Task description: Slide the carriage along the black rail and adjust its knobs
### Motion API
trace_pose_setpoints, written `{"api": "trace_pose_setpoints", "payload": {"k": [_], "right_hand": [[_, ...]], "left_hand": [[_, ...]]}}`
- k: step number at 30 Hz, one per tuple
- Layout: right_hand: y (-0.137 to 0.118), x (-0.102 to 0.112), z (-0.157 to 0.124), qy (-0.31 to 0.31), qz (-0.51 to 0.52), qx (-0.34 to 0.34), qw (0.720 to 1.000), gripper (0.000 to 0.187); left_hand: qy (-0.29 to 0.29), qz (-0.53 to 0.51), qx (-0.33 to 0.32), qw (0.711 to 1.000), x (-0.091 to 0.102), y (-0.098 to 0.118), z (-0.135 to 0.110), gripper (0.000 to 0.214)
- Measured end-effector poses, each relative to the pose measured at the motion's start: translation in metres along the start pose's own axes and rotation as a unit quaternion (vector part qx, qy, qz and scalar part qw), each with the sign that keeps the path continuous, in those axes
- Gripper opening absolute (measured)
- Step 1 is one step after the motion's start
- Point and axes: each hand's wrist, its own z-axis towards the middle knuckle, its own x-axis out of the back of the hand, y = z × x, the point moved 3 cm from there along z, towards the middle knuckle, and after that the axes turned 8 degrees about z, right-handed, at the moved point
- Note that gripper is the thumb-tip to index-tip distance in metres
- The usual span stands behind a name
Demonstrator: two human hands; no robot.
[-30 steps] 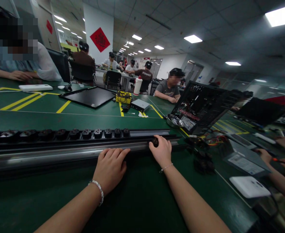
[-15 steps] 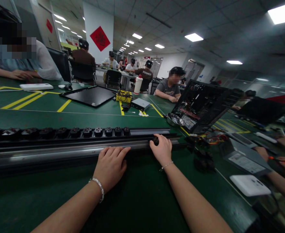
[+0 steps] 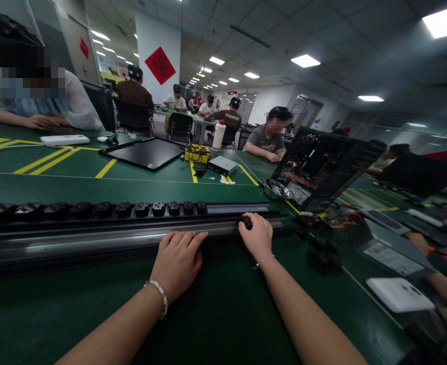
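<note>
A long metal rail with black edges lies across the table in front of me. My left hand rests on its near edge, with the fingers stretched out over the metal and nothing visible in them. Toward the rail's right end, my right hand has its thumb and fingers closed round a small black rounded piece, mostly covered by the hand. Just behind runs a second black track carrying a row of several black socket modules. Its right stretch shows bare metal.
An opened computer case stands at the right behind a metal bowl of small parts. Loose cables, a grey metal box and a white device lie on the right. Farther back are a black panel, a silver box and co-workers.
The whole view has shifted slightly, so things appear a little farther right. Both hands keep nearly the same places on the rail, and the right still holds the black piece.
</note>
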Motion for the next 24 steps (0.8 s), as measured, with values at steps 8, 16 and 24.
{"api": "trace_pose_setpoints", "payload": {"k": [8,16,24], "right_hand": [[0.007,-0.001,0.003,0.005,0.003,-0.004,1.0,0.026],[0.008,0.002,0.003,0.014,-0.003,0.021,1.0,0.029],[0.015,-0.002,0.005,0.021,-0.024,0.007,0.999,0.035]], "left_hand": [[-0.002,0.001,0.0,1.0,0.0,0.0,0.0,0.039],[-0.002,0.001,0.001,1.0,0.0,0.0,0.001,0.039],[0.0,0.001,0.001,1.0,0.001,0.001,0.0,0.039]]}}
